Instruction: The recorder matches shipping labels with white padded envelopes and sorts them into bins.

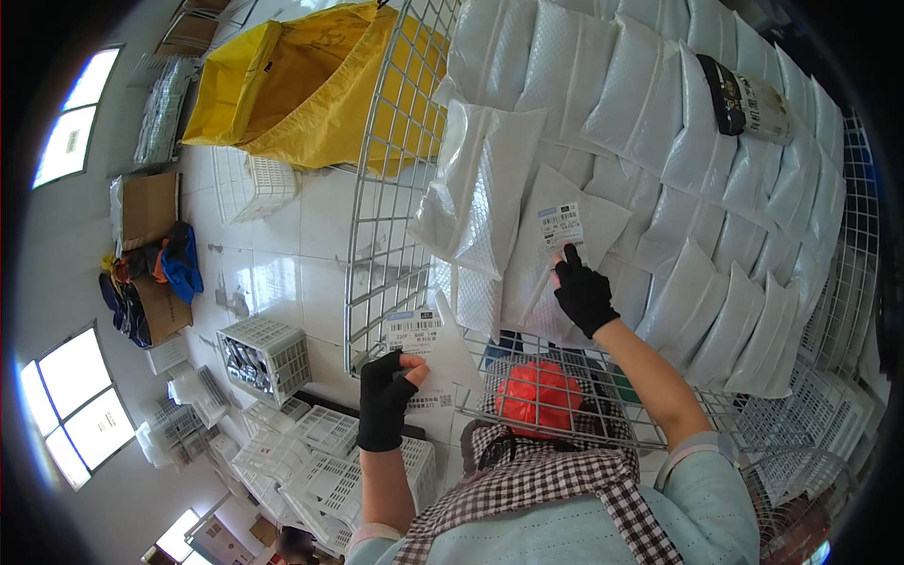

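We're over the wire mesh cart [386, 188], and it's packed: rows of white padded bubble mailers [697, 141] stand on edge from twelve o'clock round to four o'clock. Our right hand in its black fingerless glove [584, 297] presses fingertips onto the printed white shipping label [560, 226] on the flat white mailer lying on top [556, 254], fingers together and flat, smoothing rather than pinching. So that label looks to be on and getting its rub-down. At seven o'clock our left hand, gloved in black too [386, 400], pinches a white sheet of barcode labels [424, 353] between thumb and fingers, held just off the cart's near edge. One label shows at the top and another by the thumb, so by our reckoning there's labelling left. One dark-labelled packet [753, 99] lies across the stack at two o'clock. Most mailers show no label from here; we can't tell how many are done. A yellow fabric bag [301, 85] gapes at eleven o'clock, and white plastic crates [311, 452] sit on the floor at eight.
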A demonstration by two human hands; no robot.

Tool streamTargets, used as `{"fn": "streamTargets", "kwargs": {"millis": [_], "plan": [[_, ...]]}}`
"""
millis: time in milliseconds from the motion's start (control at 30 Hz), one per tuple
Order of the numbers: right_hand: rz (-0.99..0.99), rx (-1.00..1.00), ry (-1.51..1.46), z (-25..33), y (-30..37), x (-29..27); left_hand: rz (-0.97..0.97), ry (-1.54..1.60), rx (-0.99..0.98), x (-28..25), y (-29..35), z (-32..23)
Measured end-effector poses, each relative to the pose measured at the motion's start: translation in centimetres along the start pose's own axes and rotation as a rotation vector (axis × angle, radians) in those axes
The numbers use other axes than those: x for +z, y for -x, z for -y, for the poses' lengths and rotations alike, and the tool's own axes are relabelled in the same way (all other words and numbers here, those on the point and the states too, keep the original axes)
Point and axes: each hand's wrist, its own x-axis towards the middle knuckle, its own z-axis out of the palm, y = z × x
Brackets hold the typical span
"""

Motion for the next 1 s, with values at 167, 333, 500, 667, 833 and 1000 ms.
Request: {"fn": "streamTargets", "kwargs": {"millis": [167,333,500,667,833,1000], "plan": [[-0.077,-0.014,0.127,-1.6,-5.1,-0.3,0.019,-0.010,-0.033,1.1,0.1,-0.3],[0.077,0.020,0.104,-1.0,0.0,1.3,0.035,-0.028,-0.032,1.0,0.6,0.2],[0.448,0.068,0.069,-1.0,6.1,0.3,0.022,0.032,-0.027,1.2,0.9,-0.1],[-0.028,0.606,-0.563,-3.6,1.9,-0.8,0.037,0.046,-0.025,1.6,1.4,-0.5],[0.085,0.636,-0.894,-6.7,-0.1,1.1,0.039,0.070,-0.011,1.7,1.9,0.0],[0.159,0.605,-1.058,-7.8,-0.1,1.5,0.043,0.080,-0.005,1.3,1.9,0.1]]}}
